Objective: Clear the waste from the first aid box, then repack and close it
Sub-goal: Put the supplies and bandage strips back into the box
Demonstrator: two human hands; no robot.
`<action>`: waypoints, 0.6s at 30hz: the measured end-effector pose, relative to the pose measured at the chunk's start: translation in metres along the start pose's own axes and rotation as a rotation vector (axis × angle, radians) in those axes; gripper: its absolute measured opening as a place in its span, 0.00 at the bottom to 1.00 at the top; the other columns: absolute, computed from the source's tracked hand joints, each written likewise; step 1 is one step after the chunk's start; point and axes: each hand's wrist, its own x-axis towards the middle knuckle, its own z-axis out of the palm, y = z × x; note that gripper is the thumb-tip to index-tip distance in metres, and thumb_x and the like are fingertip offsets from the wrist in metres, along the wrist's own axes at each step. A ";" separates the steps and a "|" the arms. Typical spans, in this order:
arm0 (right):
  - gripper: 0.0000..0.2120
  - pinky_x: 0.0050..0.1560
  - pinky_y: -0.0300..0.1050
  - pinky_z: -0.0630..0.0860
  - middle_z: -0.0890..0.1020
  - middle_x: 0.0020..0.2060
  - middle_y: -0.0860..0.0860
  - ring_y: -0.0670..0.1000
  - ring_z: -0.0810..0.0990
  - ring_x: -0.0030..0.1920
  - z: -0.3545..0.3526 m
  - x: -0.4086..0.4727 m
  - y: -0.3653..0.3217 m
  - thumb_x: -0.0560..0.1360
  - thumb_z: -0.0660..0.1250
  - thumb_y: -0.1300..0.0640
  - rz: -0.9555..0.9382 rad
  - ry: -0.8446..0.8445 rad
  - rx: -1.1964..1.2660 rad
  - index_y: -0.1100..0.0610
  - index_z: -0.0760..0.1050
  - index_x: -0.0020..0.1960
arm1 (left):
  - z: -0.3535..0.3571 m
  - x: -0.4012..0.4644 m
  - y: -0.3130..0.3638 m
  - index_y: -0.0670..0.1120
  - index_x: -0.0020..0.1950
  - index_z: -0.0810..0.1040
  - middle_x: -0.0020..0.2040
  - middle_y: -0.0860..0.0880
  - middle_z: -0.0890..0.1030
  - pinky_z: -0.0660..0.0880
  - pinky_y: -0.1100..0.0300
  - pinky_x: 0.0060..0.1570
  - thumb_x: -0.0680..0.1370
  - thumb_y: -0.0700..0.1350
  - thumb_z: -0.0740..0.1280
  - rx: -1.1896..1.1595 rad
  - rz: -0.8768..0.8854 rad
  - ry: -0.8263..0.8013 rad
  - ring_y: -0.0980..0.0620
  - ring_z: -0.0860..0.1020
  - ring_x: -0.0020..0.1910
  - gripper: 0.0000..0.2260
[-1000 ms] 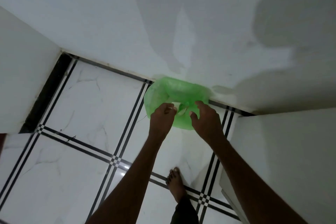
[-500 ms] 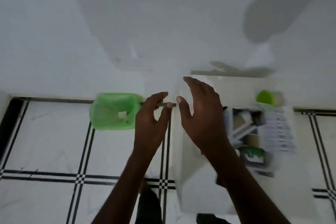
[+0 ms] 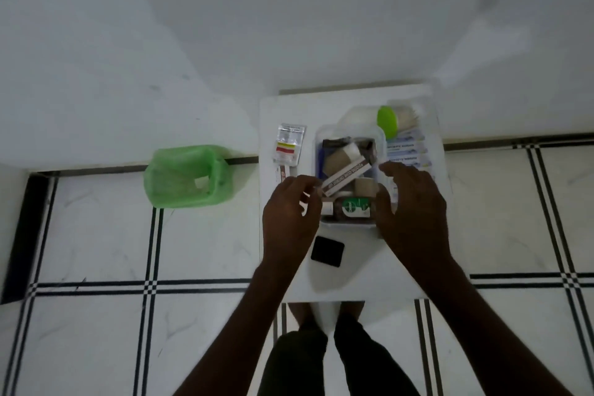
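a second ago both hands were at the green bin (image 3: 189,175) on the floor — now they have come back over the desk (image 3: 350,276), so the waste trip looks done and repacking is next. the first aid box (image 3: 350,222) sits open at the desk's middle, items jumbled inside. the left hand (image 3: 291,219) hovers curled, seemingly empty; the right hand (image 3: 414,206) is spread at the box's right edge. a sachet (image 3: 288,146) lies near the desk's left edge.

Single head-worn wide-angle view, looking steeply down from standing height over a small white table (image 3: 350,280) set against the wall. Frame takes in both forearms reaching forward, the person's legs at bottom centre, tiled floor (image 3: 96,251) either side; edges slightly blurred.
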 end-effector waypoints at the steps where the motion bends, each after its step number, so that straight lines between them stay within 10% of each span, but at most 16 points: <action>1: 0.17 0.55 0.56 0.78 0.81 0.54 0.60 0.60 0.78 0.54 0.003 -0.011 0.008 0.73 0.66 0.62 0.054 0.008 0.004 0.62 0.74 0.61 | 0.002 -0.013 -0.001 0.48 0.51 0.80 0.45 0.54 0.80 0.75 0.64 0.37 0.79 0.42 0.66 0.006 -0.014 0.034 0.58 0.77 0.39 0.05; 10: 0.39 0.66 0.60 0.72 0.71 0.69 0.63 0.64 0.70 0.66 0.055 -0.060 0.061 0.65 0.76 0.61 0.170 -0.324 -0.166 0.62 0.64 0.72 | 0.064 -0.084 -0.048 0.44 0.62 0.76 0.60 0.47 0.78 0.78 0.52 0.56 0.75 0.47 0.72 0.204 -0.180 -0.145 0.49 0.75 0.58 0.18; 18: 0.36 0.53 0.47 0.68 0.74 0.55 0.62 0.60 0.71 0.55 0.012 -0.052 0.045 0.67 0.71 0.40 0.277 0.060 -0.197 0.60 0.69 0.66 | 0.070 -0.073 -0.054 0.45 0.57 0.76 0.52 0.45 0.77 0.75 0.57 0.49 0.70 0.49 0.76 0.295 -0.170 -0.259 0.47 0.75 0.50 0.19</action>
